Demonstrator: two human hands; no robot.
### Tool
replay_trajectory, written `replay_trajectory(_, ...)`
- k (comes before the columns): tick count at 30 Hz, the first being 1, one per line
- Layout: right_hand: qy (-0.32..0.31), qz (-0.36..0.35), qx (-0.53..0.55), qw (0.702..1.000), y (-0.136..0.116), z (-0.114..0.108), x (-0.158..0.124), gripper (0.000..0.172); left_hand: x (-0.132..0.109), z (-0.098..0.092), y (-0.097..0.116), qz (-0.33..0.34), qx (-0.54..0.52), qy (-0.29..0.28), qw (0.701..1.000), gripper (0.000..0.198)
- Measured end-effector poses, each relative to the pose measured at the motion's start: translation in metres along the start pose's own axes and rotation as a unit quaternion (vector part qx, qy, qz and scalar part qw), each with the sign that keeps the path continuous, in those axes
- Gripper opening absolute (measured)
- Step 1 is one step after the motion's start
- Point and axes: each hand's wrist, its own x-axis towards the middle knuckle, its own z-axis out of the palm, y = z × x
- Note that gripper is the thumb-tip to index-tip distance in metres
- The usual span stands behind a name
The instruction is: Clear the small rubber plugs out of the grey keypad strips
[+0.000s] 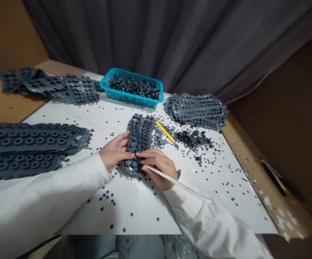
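A dark grey moulded rubber sheet (141,135) with rows of round, ring-like parts lies at the middle of the table. My left hand (115,151) grips its left edge, thumb pressed on top near the lower end. From the right, my right hand (160,167) has its fingertips on the round parts beside that thumb. A thin white stick (172,179) is held in the right hand, its rear end reaching back over the sleeve. Whether the right fingertips also pinch a rubber part is hidden. Just beyond the sheet rests a yellow pen-shaped tool (164,130).
A blue basket (131,98) of small dark parts stands at the back. Right of the sheet is a heap of loose parts (194,139), with a stack of perforated sheets (197,109) behind. More sheets (23,144) lie left. Small dark discs litter the white table (85,219).
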Motion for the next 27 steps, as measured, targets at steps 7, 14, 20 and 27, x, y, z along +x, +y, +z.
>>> replay_trajectory(7,-0.031,-0.071,-0.129,0.989,0.011,0.001,-0.005,0.011,-0.001,0.004,0.004,-0.026,0.008,0.014,1.0,0.095)
replay_trajectory(14,0.03,0.009,-0.156,0.987,0.015,0.002,-0.007,0.015,-0.002,0.003,0.004,-0.017,0.003,0.009,1.0,0.1)
replay_trajectory(20,0.106,0.117,-0.057,0.986,0.003,-0.006,0.002,0.007,-0.001,0.003,0.003,-0.013,-0.003,0.009,1.0,0.095)
replay_trajectory(27,0.066,0.085,0.049,0.993,-0.009,-0.001,0.003,0.004,-0.001,0.002,0.003,0.01,-0.007,-0.003,1.0,0.096)
